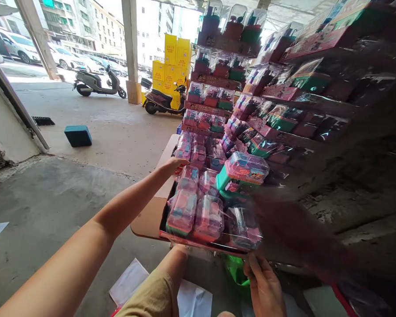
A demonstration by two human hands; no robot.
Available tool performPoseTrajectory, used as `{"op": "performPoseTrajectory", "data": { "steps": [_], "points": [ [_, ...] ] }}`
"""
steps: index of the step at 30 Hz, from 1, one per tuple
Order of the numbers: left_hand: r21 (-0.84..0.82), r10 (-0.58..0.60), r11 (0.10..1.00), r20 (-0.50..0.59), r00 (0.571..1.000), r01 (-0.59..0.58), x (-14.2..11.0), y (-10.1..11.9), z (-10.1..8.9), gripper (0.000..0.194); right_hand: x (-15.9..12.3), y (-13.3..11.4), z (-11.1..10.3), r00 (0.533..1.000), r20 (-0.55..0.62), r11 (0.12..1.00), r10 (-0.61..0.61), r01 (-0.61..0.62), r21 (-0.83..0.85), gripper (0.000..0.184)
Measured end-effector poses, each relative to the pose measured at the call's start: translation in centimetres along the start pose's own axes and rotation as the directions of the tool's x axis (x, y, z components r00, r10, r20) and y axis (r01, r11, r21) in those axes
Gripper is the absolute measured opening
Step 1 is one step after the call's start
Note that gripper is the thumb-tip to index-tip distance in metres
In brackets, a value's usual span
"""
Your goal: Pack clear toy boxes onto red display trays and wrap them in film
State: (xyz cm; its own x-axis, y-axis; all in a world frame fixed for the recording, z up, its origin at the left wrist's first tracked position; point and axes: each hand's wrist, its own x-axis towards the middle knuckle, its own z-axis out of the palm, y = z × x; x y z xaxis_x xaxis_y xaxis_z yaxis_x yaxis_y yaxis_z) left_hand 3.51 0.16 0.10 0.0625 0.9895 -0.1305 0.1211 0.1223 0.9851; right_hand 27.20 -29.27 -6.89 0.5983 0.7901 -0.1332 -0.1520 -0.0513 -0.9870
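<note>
A shallow cardboard tray point(191, 242) with a pink front edge holds several small toy cases with clear domed lids, such as one toy case point(182, 211) at its near left. On top of these sits a larger green case point(244, 174) with a pink-rimmed clear lid and a picture label. My left hand point(178, 164) grips the tray's left side farther back, its fingers partly hidden by the edge. At the near right corner, my right hand point(265, 284) pinches the tray's rim between thumb and fingers.
Tall stacks of similar filled trays point(211, 79) stand behind and to the right. Under the tray is a tabletop point(148, 218). Papers point(194, 299) and a green bag point(237, 270) lie below. A dark blue block point(78, 136), scooters point(99, 83) and yellow cartons point(171, 70) are farther off.
</note>
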Motion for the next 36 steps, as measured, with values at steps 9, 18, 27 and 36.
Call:
{"op": "performPoseTrajectory", "data": {
  "steps": [9, 18, 27, 36],
  "points": [
    [-0.06, 0.18, 0.982, -0.035, 0.983, -0.181, -13.4, -4.7, -3.0, 0.04, -0.1, -0.4, -0.2, 0.998, -0.03, 0.998, 0.058, -0.058, -0.005, 0.048],
    [-0.136, 0.058, 0.99, 0.155, 0.986, -0.037, -23.0, -10.4, -1.5, 0.039, 0.6, -0.1, -1.1, 1.0, 0.01, 0.978, -0.01, 0.012, -0.209, 0.047],
    [0.091, 0.142, 0.986, -0.015, 0.99, -0.14, -23.1, -11.2, -1.7, 0.032, 1.2, 0.7, -1.5, 0.963, 0.11, 0.889, -0.247, 0.27, -0.371, 0.046],
    [-0.014, 0.118, 0.993, -0.104, 0.988, -0.12, -23.2, -12.5, -0.7, 0.035, 1.5, 1.4, -1.1, 0.929, 0.102, 0.867, -0.357, 0.37, -0.334, 0.036]
  ]
}}
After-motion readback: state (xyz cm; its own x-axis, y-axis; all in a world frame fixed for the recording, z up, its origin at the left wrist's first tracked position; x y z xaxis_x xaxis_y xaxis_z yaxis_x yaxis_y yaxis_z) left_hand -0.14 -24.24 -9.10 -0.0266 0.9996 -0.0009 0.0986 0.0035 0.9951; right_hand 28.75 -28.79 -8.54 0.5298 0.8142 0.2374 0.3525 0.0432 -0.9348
